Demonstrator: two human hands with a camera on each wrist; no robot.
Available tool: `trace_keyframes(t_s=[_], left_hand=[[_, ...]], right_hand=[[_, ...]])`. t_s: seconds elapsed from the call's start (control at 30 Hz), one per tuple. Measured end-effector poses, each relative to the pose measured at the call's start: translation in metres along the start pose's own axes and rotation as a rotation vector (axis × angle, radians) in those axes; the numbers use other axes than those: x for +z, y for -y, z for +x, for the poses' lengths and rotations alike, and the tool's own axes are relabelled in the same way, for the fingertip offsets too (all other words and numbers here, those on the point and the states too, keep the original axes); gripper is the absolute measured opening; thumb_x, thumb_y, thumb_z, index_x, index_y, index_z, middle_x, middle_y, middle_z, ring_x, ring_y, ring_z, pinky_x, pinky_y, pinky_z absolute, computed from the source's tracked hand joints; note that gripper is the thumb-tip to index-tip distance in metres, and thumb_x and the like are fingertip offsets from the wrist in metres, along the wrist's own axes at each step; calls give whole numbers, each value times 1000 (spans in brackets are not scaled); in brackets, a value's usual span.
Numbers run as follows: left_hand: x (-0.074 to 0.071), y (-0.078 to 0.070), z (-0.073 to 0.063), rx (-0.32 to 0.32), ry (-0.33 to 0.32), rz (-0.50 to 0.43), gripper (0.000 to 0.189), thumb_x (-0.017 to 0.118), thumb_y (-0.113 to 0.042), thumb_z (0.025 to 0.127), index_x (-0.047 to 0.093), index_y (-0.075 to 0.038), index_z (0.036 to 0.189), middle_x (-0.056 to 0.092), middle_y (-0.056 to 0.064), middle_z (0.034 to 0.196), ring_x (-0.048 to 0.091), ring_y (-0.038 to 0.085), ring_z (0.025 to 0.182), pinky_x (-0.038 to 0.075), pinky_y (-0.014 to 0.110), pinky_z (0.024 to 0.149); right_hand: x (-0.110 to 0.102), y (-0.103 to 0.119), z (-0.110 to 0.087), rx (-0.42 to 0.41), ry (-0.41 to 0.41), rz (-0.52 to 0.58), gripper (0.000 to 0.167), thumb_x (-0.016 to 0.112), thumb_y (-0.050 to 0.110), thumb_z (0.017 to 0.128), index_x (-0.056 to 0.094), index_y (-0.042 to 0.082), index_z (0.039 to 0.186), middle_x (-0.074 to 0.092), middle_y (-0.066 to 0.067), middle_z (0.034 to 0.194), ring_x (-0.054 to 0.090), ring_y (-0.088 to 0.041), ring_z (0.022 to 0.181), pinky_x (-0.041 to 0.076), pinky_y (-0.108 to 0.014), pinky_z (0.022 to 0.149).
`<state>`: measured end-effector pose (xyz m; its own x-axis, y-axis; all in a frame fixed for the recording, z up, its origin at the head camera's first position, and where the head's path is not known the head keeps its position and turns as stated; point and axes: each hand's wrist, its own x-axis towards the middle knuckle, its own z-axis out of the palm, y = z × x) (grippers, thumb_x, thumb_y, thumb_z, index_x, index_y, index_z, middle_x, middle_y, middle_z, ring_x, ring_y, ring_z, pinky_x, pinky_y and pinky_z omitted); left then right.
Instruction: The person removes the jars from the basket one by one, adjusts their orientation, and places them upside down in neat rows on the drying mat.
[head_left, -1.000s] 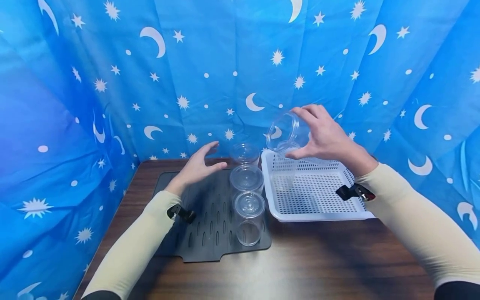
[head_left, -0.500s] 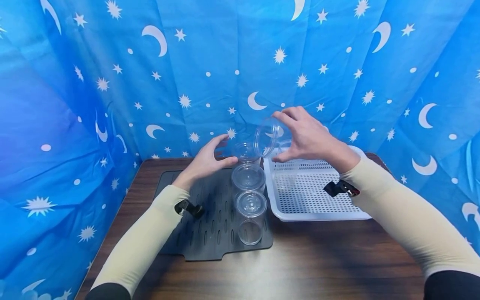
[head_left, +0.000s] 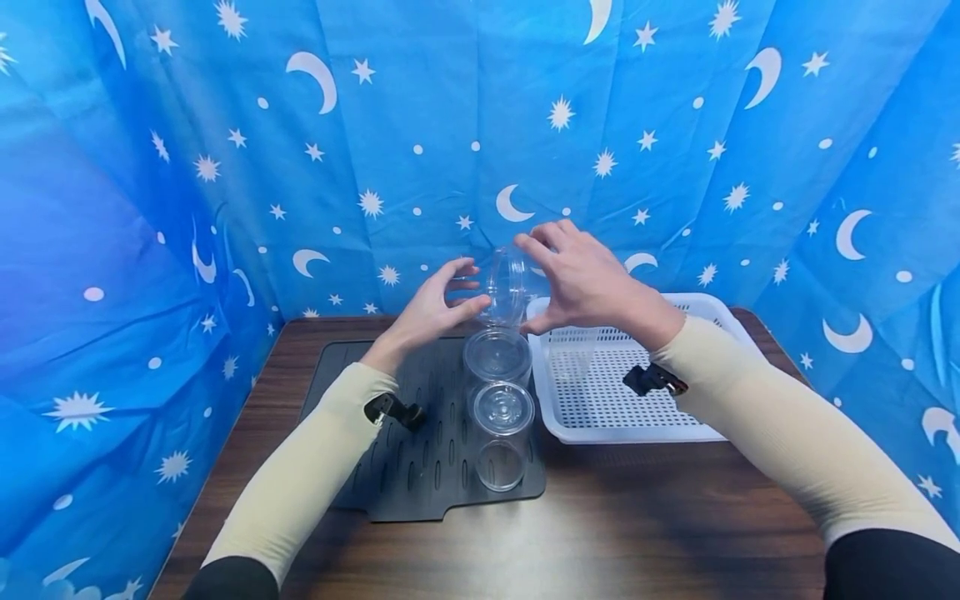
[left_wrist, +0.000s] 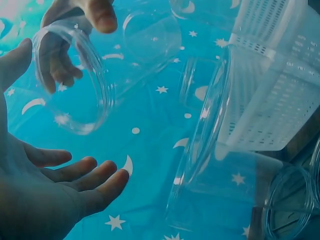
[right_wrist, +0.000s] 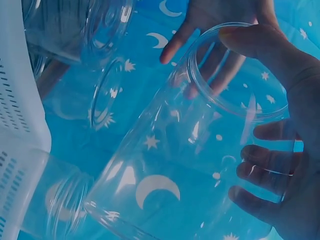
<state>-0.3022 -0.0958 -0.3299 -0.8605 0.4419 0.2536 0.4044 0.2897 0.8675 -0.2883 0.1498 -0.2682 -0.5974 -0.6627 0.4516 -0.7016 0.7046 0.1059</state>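
A clear plastic jar (head_left: 507, 287) is tipped on its side in the air, its mouth facing left. My right hand (head_left: 588, 279) grips it; in the right wrist view the thumb lies over the rim and the fingers curl along the wall of the jar (right_wrist: 165, 150). Just left of the mouth is my left hand (head_left: 435, 304), thumb and fingers spread apart. From the left wrist view, those fingers (left_wrist: 95, 187) stay relaxed below the jar's ringed mouth. Below both hands, clear jars line up toward me, among them a wide-topped jar (head_left: 497, 354) and a lidded jar (head_left: 502, 408).
A black ridged mat (head_left: 408, 504) lies beneath the jars on the dark wooden table (head_left: 600, 533). To its right stands a white perforated basket (head_left: 637, 435), with a faint clear container (head_left: 570, 354) at its left side. A blue star-and-moon curtain (head_left: 420, 100) hangs behind.
My right hand has carried the jar left from over the basket to above the row, turning its mouth further left. My left hand has shifted right and slightly up toward it.
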Motion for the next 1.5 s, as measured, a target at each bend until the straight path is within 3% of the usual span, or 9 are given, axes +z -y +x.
trace_keyframes(t_s=[0.2, 0.47, 0.57, 0.73, 0.87, 1.17, 1.5], left_hand=[[4, -3, 2, 7, 37, 2, 114, 63, -82, 67, 31, -11, 150, 42, 14, 147, 49, 30, 131, 49, 47, 99], [0, -6, 1, 5, 63, -30, 118, 64, -84, 64, 31, -11, 150, 44, 10, 147, 49, 29, 131, 53, 44, 94], [-1, -5, 1, 12, 63, -31, 114, 66, -80, 67, 31, -9, 150, 45, 11, 145, 50, 29, 130, 53, 44, 94], [-1, -5, -1, 4, 31, -29, 84, 70, -52, 83, 36, -8, 146, 48, 11, 140, 54, 26, 124, 53, 42, 94], [-1, -6, -3, 0, -15, -15, 71, 72, -32, 86, 39, -7, 144, 51, 11, 136, 57, 26, 120, 54, 41, 92], [-2, -5, -5, 32, -61, 23, 69, 73, -29, 85, 42, -5, 142, 54, 11, 132, 59, 24, 117, 54, 40, 94], [-2, -5, -5, 29, -62, 36, 70, 73, -31, 85, 41, -6, 143, 53, 11, 134, 60, 25, 116, 54, 39, 93]], right_hand=[[5, 8, 5, -29, 3, -46, 107, 85, 64, 51, 48, 9, 135, 53, -15, 120, 49, -32, 103, 50, -44, 78], [7, 18, 12, -56, -5, -82, 106, 83, 67, 52, 47, 10, 134, 53, -15, 120, 49, -32, 104, 49, -44, 78], [9, 19, 13, -63, -11, -99, 103, 83, 65, 53, 49, 9, 133, 54, -15, 120, 50, -32, 104, 50, -45, 78], [16, 25, 14, -66, -5, -151, 104, 82, 65, 53, 49, 8, 133, 53, -15, 121, 49, -32, 106, 48, -45, 78], [20, 30, 14, -69, -25, -172, 107, 81, 67, 50, 48, 8, 133, 52, -15, 122, 49, -33, 108, 48, -46, 80], [23, 34, 13, -68, -87, -191, 110, 83, 67, 48, 49, 6, 132, 53, -16, 124, 50, -34, 110, 48, -48, 84], [18, 33, 9, -32, -49, -107, 113, 85, 65, 52, 45, 4, 138, 51, -19, 131, 50, -36, 115, 50, -48, 89]])
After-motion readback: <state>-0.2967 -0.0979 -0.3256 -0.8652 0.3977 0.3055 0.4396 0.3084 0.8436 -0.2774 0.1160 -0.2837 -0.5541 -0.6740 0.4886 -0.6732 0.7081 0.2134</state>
